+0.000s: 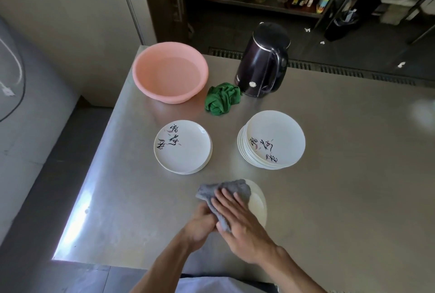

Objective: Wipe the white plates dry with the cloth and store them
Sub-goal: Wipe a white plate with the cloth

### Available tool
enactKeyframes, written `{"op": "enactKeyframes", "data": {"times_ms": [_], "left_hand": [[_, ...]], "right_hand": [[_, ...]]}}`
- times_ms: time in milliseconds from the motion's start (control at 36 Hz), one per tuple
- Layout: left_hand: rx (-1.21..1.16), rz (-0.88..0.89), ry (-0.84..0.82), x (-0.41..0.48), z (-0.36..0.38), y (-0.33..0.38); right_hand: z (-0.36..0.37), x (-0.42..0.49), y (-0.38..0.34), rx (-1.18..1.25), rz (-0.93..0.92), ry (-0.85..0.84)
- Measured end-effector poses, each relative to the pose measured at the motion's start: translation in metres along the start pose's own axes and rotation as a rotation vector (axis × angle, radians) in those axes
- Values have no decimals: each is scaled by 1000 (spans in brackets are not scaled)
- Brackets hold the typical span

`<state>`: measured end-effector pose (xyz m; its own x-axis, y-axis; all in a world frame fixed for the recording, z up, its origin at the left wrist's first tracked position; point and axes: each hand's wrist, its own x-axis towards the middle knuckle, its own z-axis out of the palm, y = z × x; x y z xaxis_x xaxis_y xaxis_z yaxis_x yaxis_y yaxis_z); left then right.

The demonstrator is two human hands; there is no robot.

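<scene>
Right hand [237, 219] nearest: fingers [227, 198] straight, slightly spread, pressing cloth [226, 188] flat on plate [257, 203]. Left hand [201, 224] curled, gripping plate's left edge under cloth. Beyond plate on counter [341, 198]: low stack [183, 149] leftward, taller stack [274, 139] rightward. Which is dry, cannot tell. Judgement: wiping midway, storing not begun.

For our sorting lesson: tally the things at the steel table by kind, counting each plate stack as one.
Cloths: 2, green cloth and grey cloth
Plate stacks: 2, left stack and right stack
Held plate: 1
Pink basin: 1
Black kettle: 1
Total: 7
</scene>
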<state>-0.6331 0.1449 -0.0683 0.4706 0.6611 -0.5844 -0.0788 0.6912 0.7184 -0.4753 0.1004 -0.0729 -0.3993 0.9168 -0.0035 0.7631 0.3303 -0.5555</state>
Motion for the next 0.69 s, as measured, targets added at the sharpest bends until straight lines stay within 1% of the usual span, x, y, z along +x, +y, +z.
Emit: {"op": "enactKeyframes", "data": {"times_ms": [28,56,83,139,167,194,222,278,306,361,417,444,472,500,556,583,611,639,667,694], "left_hand": [[-23,6,-4,-1,1,-3],[-60,3,-11,-2,2,-5],[-101,-5,-13,-3,3,-6],[-139,-22,4,-3,3,-5],[-145,-30,14,-3,2,-4],[-148,-38,25,-3,1,-1],[-150,-46,34,-2,0,2],[-132,-57,38,-1,1,10],[-108,-56,27,0,1,13],[-31,-43,-10,0,2,17],[12,-24,-22,-2,1,13],[10,-22,-11,-3,-1,10],[2,-29,2,-5,-2,8],[-9,-41,10,-6,-4,7],[-29,-65,11,-8,-5,7],[-26,-70,4,-8,-5,8],[-15,-70,-8,-8,-5,9],[2,-66,-19,-7,-4,10],[20,-59,-27,-6,-4,11],[36,-53,-24,-6,-3,11]], "right_hand": [[-1,-1,4,-15,-15,22],[-2,-1,9,-28,24,74],[-2,0,15,-32,135,129],[-5,5,24,50,513,213],[-8,9,28,121,680,227],[-12,11,30,180,775,240],[-14,12,31,215,788,261],[-17,11,23,276,696,263],[-17,9,17,288,608,229],[-13,5,6,245,364,114],[-9,-1,2,123,138,8],[-8,-2,5,40,70,-14],[-7,-1,9,-27,63,-7],[-6,0,13,-53,134,12],[-11,5,16,53,431,92],[-12,8,17,126,545,128],[-11,10,17,168,593,152],[-10,11,14,173,580,161],[-8,10,9,158,505,164],[-6,9,4,134,373,151]]}}
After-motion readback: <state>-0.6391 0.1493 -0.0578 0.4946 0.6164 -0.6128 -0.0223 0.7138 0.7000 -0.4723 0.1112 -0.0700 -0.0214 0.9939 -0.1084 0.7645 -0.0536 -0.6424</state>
